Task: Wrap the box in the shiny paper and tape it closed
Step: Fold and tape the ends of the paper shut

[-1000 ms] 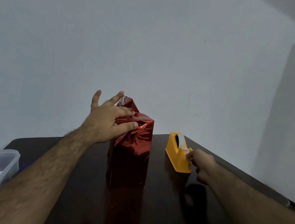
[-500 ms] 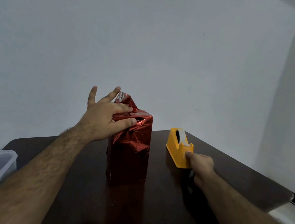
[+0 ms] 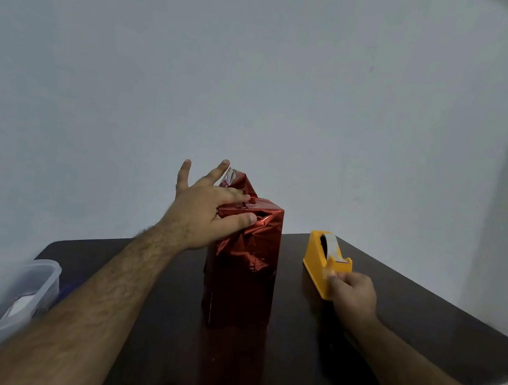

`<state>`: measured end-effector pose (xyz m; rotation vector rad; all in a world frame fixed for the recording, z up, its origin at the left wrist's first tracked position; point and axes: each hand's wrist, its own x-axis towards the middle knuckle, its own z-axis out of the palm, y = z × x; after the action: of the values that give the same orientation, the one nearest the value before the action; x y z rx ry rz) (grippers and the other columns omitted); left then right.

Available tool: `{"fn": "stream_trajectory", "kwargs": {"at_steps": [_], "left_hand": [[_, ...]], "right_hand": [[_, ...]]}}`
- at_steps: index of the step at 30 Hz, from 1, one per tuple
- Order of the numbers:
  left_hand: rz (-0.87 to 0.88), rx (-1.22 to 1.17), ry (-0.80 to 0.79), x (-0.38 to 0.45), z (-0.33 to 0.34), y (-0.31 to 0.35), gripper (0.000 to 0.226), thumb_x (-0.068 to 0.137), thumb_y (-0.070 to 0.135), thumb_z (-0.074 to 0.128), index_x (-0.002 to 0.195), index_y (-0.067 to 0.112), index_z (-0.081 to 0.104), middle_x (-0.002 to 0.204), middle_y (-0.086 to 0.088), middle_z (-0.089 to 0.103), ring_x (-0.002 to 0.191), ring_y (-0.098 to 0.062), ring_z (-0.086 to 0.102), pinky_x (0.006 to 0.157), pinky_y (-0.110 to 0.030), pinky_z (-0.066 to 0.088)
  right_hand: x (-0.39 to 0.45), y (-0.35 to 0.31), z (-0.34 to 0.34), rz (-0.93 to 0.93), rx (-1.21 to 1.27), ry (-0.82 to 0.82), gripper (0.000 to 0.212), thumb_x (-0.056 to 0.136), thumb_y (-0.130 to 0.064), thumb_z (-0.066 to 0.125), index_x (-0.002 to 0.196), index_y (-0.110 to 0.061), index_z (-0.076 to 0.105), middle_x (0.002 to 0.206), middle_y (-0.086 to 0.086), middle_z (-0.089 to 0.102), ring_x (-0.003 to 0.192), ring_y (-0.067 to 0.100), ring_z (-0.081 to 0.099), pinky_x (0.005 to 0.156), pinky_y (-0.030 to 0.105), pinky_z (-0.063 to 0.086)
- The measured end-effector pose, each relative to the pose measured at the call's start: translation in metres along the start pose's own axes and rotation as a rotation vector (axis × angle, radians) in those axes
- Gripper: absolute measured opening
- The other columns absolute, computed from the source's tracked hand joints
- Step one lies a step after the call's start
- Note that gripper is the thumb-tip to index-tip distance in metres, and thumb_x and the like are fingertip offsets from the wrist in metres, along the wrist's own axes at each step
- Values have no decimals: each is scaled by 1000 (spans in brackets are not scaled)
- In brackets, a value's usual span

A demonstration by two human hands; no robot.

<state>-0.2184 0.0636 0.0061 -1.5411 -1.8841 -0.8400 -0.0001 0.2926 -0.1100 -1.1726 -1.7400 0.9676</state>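
A tall box wrapped in shiny red paper (image 3: 244,266) stands upright in the middle of the dark table (image 3: 422,330). My left hand (image 3: 207,212) presses on its top, thumb and fingers holding the folded paper down; one paper flap (image 3: 236,180) sticks up behind the fingers. To the right stands a yellow tape dispenser (image 3: 322,264). My right hand (image 3: 351,291) is at its front end, fingers curled and pinching the free end of the tape (image 3: 330,272) near the cutter.
A clear plastic tub (image 3: 14,305) sits at the table's left edge with something white inside. The table's right edge runs close behind my right arm. A plain white wall stands behind the table.
My right hand has drawn back slightly from the dispenser's front with the tape end pinched. My left hand stays pressed on the box top.
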Motion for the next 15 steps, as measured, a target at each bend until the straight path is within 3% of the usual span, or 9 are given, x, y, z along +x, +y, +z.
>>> {"fn": "stream_trajectory", "kwargs": {"at_steps": [3, 5, 6, 8, 11, 13, 15], "left_hand": [[-4, -8, 1, 0, 1, 0, 73, 85, 90, 43, 136, 45, 69, 153, 10, 61, 161, 6, 2, 123, -56, -27], [-7, -18, -4, 0, 0, 1, 73, 85, 90, 43, 136, 45, 69, 152, 11, 61, 161, 6, 2, 123, -57, -27], [-9, -17, -5, 1, 0, 1, 73, 85, 91, 43, 136, 45, 69, 151, 12, 62, 160, 7, 2, 123, -58, -26], [-9, -3, -6, 0, 0, 2, 73, 85, 91, 43, 136, 46, 69, 151, 14, 62, 160, 7, 1, 123, -58, -26], [-3, 4, -5, 1, 0, 3, 71, 86, 89, 44, 137, 46, 68, 151, 14, 62, 161, 6, 0, 122, -56, -28], [-1, -14, -6, 1, -1, 3, 67, 88, 86, 49, 138, 46, 68, 151, 16, 61, 160, 7, 0, 121, -54, -29], [-9, -41, -10, 1, -2, 3, 60, 91, 81, 55, 139, 46, 68, 151, 18, 60, 159, 9, -2, 121, -53, -31]], "right_hand": [[-9, -32, 6, -361, 104, 59, 16, 100, -26, 68, 86, -19, 70, 108, 3, 62, 104, 13, 59, 95, 32, 48], [-17, -77, 3, -548, 227, -6, 14, 101, -23, 66, 88, -27, 69, 107, -5, 64, 92, -3, 57, 89, 14, 46], [-23, -103, 0, -618, 285, -83, 16, 102, -23, 66, 87, -29, 69, 102, -8, 66, 87, -3, 58, 83, 12, 46], [-26, -151, -7, -730, 299, -301, 14, 102, -22, 66, 89, -24, 71, 93, -4, 70, 86, 7, 62, 81, 21, 50], [-25, -206, -19, -815, 83, -634, 8, 102, -16, 67, 98, -12, 72, 92, 10, 73, 82, 10, 63, 76, 24, 51], [-22, -231, -22, -821, -142, -800, 5, 102, -15, 68, 101, -12, 72, 88, 1, 71, 79, 6, 60, 72, 22, 49], [-17, -250, -21, -805, -375, -870, 6, 101, -16, 69, 97, -17, 73, 85, -3, 69, 80, 10, 58, 73, 30, 47]]}}
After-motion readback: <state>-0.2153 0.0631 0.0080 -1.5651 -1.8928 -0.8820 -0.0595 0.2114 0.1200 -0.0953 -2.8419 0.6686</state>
